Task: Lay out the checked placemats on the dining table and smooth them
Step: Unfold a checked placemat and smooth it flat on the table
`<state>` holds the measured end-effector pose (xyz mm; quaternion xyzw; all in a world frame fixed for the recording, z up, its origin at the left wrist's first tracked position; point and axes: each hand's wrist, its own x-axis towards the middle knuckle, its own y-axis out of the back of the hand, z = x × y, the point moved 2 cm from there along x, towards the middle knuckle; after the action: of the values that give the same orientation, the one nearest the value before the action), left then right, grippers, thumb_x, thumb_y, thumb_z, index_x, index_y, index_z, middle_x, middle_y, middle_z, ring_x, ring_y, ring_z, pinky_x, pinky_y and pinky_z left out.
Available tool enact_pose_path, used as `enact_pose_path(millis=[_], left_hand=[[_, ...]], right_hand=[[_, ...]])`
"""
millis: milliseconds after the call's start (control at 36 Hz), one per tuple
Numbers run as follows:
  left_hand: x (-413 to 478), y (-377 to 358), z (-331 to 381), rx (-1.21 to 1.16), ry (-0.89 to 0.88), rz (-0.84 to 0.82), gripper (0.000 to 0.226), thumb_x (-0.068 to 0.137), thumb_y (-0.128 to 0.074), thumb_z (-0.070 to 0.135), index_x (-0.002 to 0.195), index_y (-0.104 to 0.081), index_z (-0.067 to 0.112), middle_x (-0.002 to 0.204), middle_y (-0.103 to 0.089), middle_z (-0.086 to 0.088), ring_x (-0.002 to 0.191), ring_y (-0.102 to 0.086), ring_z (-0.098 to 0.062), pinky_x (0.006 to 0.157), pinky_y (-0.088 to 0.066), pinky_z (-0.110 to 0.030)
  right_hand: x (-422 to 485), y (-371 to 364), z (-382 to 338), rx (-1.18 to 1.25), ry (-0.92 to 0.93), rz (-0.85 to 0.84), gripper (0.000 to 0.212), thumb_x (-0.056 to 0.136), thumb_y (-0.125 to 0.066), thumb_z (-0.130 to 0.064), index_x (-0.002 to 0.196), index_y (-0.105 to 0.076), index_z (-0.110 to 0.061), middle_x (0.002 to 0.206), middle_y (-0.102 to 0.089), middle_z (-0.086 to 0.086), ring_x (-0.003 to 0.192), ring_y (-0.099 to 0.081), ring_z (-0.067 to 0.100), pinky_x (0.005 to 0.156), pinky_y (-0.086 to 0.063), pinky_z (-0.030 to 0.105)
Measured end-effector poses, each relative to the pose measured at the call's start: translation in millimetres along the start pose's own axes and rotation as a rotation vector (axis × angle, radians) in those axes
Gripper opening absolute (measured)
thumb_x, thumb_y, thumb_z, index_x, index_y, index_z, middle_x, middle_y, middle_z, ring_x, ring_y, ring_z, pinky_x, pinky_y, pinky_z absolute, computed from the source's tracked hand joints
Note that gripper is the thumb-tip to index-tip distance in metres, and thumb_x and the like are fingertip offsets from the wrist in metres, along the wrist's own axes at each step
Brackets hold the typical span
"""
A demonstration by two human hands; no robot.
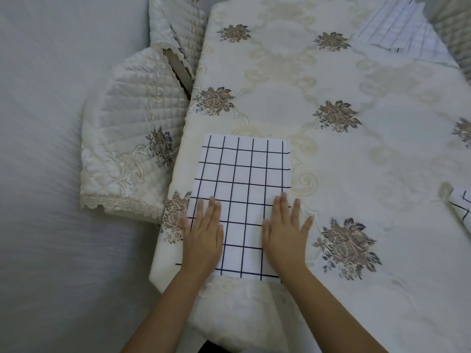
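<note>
A white placemat with a dark checked grid (242,182) lies flat near the front left corner of the dining table (344,161), which wears a cream floral cloth. My left hand (202,234) presses flat on the mat's left side, fingers straight. My right hand (285,233) lies flat on its right edge, fingers spread partly onto the cloth. More checked placemats (400,29) lie piled at the far right corner. Another checked mat (462,206) pokes in at the right edge.
A chair with a quilted cream cover (132,138) stands close against the table's left side. A second covered chair back (175,24) shows farther along. Pale floor (51,174) fills the left.
</note>
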<state>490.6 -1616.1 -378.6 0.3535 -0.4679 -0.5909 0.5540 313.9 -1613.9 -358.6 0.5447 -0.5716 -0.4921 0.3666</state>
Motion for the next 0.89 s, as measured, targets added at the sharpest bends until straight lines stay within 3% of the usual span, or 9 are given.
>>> enact_pose_path(millis=[83, 167, 278, 361, 417, 500, 611, 806, 889], left_hand=[[-6, -6, 22, -0.024, -0.039, -0.055, 0.052, 0.100, -0.004, 0.035, 0.145, -0.018, 0.014, 0.150, -0.029, -0.003, 0.144, -0.004, -0.015, 0.108, -0.015, -0.055], [-11, -15, 36, -0.015, 0.005, -0.126, 0.052, 0.101, -0.005, 0.036, 0.141, -0.027, 0.012, 0.145, -0.039, -0.005, 0.140, -0.022, -0.022, 0.100, -0.030, -0.061], [-16, -18, 35, 0.084, 0.032, -0.171, 0.053, 0.100, -0.003, 0.038, 0.141, -0.029, 0.016, 0.148, -0.036, -0.002, 0.145, 0.001, -0.013, 0.103, -0.029, -0.058], [-14, -11, 30, 0.106, 0.027, -0.202, 0.054, 0.098, -0.007, 0.041, 0.141, -0.031, 0.020, 0.149, -0.035, -0.003, 0.140, -0.018, -0.019, 0.097, -0.031, -0.063], [-14, -7, 22, 0.108, 0.036, -0.198, 0.052, 0.097, -0.015, 0.041, 0.142, -0.031, 0.021, 0.150, -0.034, -0.004, 0.138, -0.022, -0.021, 0.098, -0.031, -0.064], [-15, -1, 5, 0.112, 0.084, -0.186, 0.055, 0.097, -0.011, 0.043, 0.142, -0.033, 0.020, 0.149, -0.035, -0.006, 0.138, -0.026, -0.024, 0.099, -0.030, -0.063], [-15, 7, -11, 0.096, 0.157, -0.165, 0.055, 0.090, -0.028, 0.037, 0.139, -0.041, 0.016, 0.147, -0.038, -0.009, 0.135, -0.033, -0.028, 0.097, -0.032, -0.064], [-15, 12, -16, 0.069, 0.217, -0.189, 0.059, 0.088, -0.023, 0.036, 0.141, -0.038, 0.014, 0.149, -0.032, -0.009, 0.137, -0.031, -0.028, 0.101, -0.026, -0.064], [-15, 13, -15, 0.066, 0.227, -0.195, 0.061, 0.088, -0.019, 0.038, 0.143, -0.035, 0.015, 0.151, -0.029, -0.007, 0.139, -0.027, -0.026, 0.104, -0.021, -0.063]], right_hand=[[-9, -5, -23, -0.054, 0.089, 0.042, 0.056, 0.086, -0.031, -0.031, 0.134, -0.048, -0.007, 0.141, -0.047, 0.009, 0.129, -0.044, 0.035, 0.097, -0.025, 0.060], [-16, -16, -32, -0.005, 0.096, -0.002, 0.053, 0.087, -0.031, -0.030, 0.133, -0.047, -0.009, 0.139, -0.049, 0.009, 0.130, -0.042, 0.032, 0.098, -0.039, 0.056], [-23, -30, -19, -0.004, 0.147, 0.018, 0.053, 0.090, -0.031, -0.033, 0.138, -0.035, -0.013, 0.145, -0.042, 0.006, 0.136, -0.026, 0.025, 0.106, -0.023, 0.051], [-23, -23, -6, -0.019, 0.125, 0.019, 0.055, 0.089, -0.031, -0.035, 0.139, -0.037, -0.013, 0.146, -0.041, 0.004, 0.136, -0.026, 0.024, 0.104, -0.032, 0.053], [-23, -20, 5, -0.015, 0.093, 0.024, 0.056, 0.090, -0.031, -0.036, 0.140, -0.036, -0.012, 0.147, -0.039, 0.004, 0.137, -0.024, 0.024, 0.101, -0.028, 0.056], [-27, -17, 23, -0.005, 0.043, 0.046, 0.055, 0.091, -0.029, -0.035, 0.141, -0.036, -0.012, 0.149, -0.036, 0.003, 0.138, -0.026, 0.025, 0.102, -0.026, 0.056], [-32, -15, 39, 0.008, 0.026, 0.064, 0.056, 0.092, -0.028, -0.034, 0.143, -0.032, -0.013, 0.151, -0.031, 0.002, 0.139, -0.020, 0.023, 0.108, -0.022, 0.052], [-32, -14, 39, 0.017, 0.005, 0.025, 0.056, 0.092, -0.027, -0.034, 0.143, -0.032, -0.013, 0.151, -0.031, 0.002, 0.139, -0.022, 0.023, 0.105, -0.026, 0.054], [-31, -12, 39, 0.028, -0.003, -0.006, 0.055, 0.090, -0.029, -0.033, 0.140, -0.038, -0.013, 0.148, -0.037, 0.003, 0.137, -0.031, 0.024, 0.102, -0.032, 0.054]])
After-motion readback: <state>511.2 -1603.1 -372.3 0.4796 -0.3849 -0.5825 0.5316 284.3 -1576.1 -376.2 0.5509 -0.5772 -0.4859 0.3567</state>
